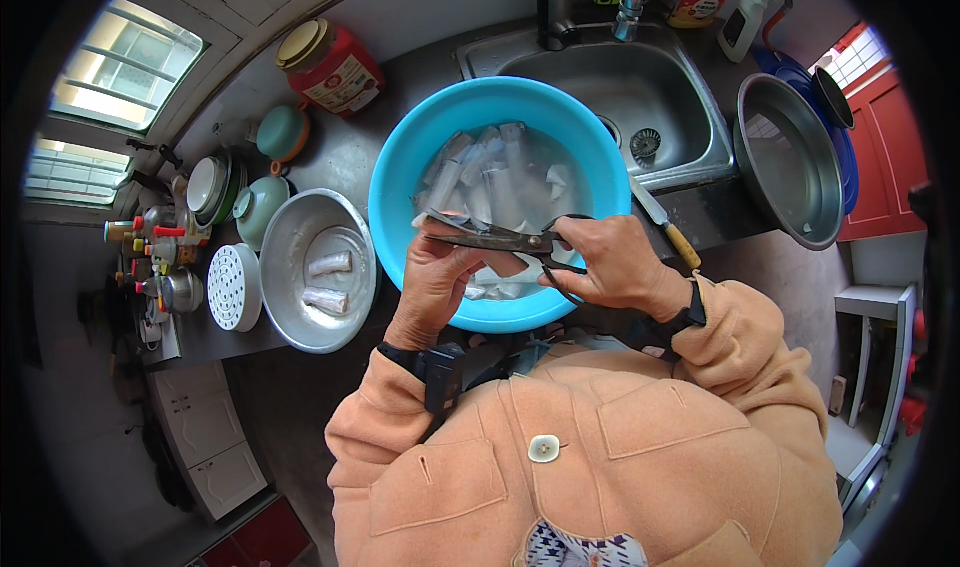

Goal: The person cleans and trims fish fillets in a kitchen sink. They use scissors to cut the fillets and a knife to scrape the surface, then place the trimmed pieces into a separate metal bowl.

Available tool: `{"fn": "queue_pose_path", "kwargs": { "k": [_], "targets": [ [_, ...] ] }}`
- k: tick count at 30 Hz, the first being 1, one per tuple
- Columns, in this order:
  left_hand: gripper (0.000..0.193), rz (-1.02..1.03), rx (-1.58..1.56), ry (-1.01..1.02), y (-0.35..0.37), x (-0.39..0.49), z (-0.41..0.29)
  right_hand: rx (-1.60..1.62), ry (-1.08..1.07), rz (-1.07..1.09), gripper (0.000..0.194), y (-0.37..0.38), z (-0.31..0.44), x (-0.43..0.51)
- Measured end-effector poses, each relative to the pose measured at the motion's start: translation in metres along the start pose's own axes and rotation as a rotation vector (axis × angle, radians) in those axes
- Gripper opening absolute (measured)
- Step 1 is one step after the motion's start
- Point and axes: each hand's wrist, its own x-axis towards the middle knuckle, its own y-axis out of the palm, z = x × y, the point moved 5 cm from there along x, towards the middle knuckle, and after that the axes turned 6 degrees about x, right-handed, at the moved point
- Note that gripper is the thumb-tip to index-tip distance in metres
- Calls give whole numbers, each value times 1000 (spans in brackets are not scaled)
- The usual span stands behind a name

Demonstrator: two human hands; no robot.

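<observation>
Over the near part of a blue plastic basin (386, 192), my left hand (439, 274) grips a piece of silvery fish (508, 264). My right hand (615, 263) is closed around the handles of dark metal scissors (517, 241), whose blades lie at the fish piece by my left fingers. Several cut fish pieces (501, 184) sit in cloudy water in the basin. Left of it, a metal bowl (279, 267) holds two silvery fish pieces (327, 300). A knife with a wooden handle (682, 246) rests right of the basin, its blade close to the rim.
Behind and right of the basin is a steel sink (705, 109) with a faucet (628, 19). A large steel basin (787, 162) leans at the far right. A perforated white steamer plate (234, 288), stacked bowls (206, 184) and a red jar (337, 72) stand left.
</observation>
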Motion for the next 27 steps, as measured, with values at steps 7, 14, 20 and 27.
{"fn": "queue_pose_path", "kwargs": {
  "k": [7,14,20,27],
  "targets": [
    [24,51,-1,-51,9,-2,6,10,-8,-16,47,7,-2,3],
    [23,44,-37,-53,9,-2,10,22,9,-4,50,12,-3,2],
    [22,32,-20,-44,10,-2,10,-7,41,27,50,16,-5,1],
    [24,17,45,-84,11,3,15,-21,94,-5,51,19,-14,-8]
  ]
}}
